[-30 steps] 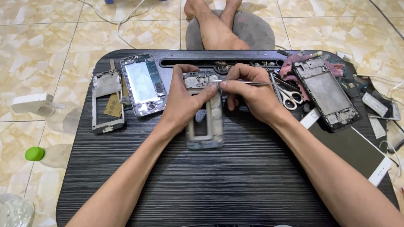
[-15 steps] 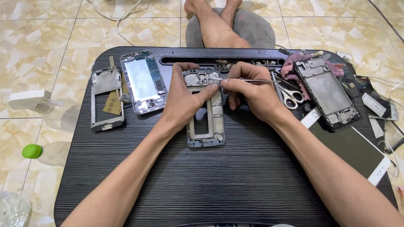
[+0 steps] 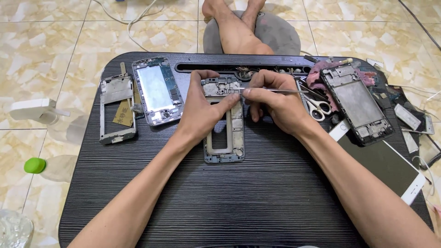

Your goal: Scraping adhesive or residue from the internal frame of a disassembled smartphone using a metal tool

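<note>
Since a moment ago the phone frame (image 3: pixel 224 120) sits slightly lower on the tabletop (image 3: pixel 257 202); my left hand (image 3: pixel 202 108) stays clamped on its top edge, my right hand (image 3: pixel 275 103) still pinching tweezers (image 3: pixel 271 90) there. I count four stripped phone bodies, one pair of scissors (image 3: pixel 317 106).

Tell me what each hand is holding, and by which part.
The right hand pinches metal tweezers near their tips between its fingers. The left hand steadies the phone frame at its upper end, thumb laid across it.
</note>
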